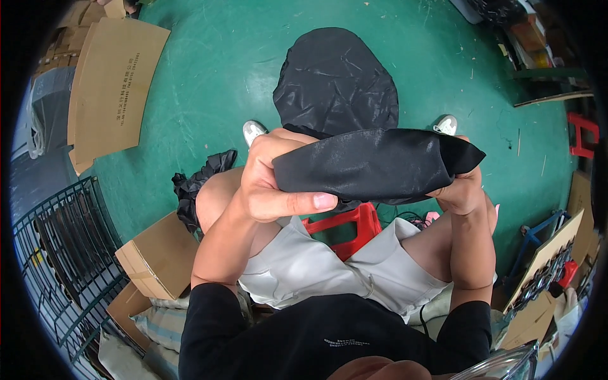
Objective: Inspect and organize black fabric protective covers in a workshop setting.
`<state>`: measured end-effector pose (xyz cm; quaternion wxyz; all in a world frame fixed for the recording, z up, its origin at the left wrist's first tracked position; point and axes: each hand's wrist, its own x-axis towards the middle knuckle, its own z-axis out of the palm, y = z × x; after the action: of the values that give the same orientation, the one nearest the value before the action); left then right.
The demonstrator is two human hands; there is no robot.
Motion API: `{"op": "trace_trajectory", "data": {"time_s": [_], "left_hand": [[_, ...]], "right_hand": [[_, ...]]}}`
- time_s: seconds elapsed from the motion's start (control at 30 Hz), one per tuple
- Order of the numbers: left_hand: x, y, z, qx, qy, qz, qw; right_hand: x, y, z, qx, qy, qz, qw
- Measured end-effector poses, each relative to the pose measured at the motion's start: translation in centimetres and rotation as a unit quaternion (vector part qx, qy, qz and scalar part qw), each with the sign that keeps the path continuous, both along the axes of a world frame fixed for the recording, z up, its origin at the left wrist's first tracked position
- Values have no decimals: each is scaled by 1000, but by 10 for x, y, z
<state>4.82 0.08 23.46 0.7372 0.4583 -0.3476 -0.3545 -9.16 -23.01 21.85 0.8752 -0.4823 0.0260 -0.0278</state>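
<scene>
Between my two hands a folded piece of smooth black fabric is stretched above my lap. My left hand grips its left end, thumb pointing along the lower edge. At the other end my right hand is closed round the cloth, most of its fingers hidden. Just beyond lies a wide, rounded spread of wrinkled black fabric over the green floor; whether it joins the held piece I cannot tell. More black cloth hangs crumpled beside my left knee.
Between my legs shows a red plastic stool. To the left are an open carton, a dark wire rack and a large cardboard piece. On the right stand another red stool and a blue frame.
</scene>
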Motion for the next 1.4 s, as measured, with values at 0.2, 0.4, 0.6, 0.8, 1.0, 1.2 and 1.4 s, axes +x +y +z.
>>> {"op": "trace_trajectory", "data": {"time_s": [0.2,0.4,0.6,0.8,1.0,1.2,1.4], "left_hand": [[1,0,1,-9,-15,-17,1000],[3,0,0,-16,-25,-30,999],[3,1,-1,-11,-24,-26,999],[6,2,-5,-8,-30,-19,999],[0,3,0,52,131,29,990],[-7,-2,-15,27,281,38,958],[-8,-21,-35,45,190,-65,979]], "right_hand": [[9,-4,2,-89,-44,22,995],[17,-4,-9,-66,-91,49,992],[16,-9,-13,-82,-89,68,990],[4,-2,-3,-107,20,-17,994],[9,-1,7,-36,110,-19,993],[21,1,2,61,148,-54,986],[34,1,-2,175,144,-97,969]]}}
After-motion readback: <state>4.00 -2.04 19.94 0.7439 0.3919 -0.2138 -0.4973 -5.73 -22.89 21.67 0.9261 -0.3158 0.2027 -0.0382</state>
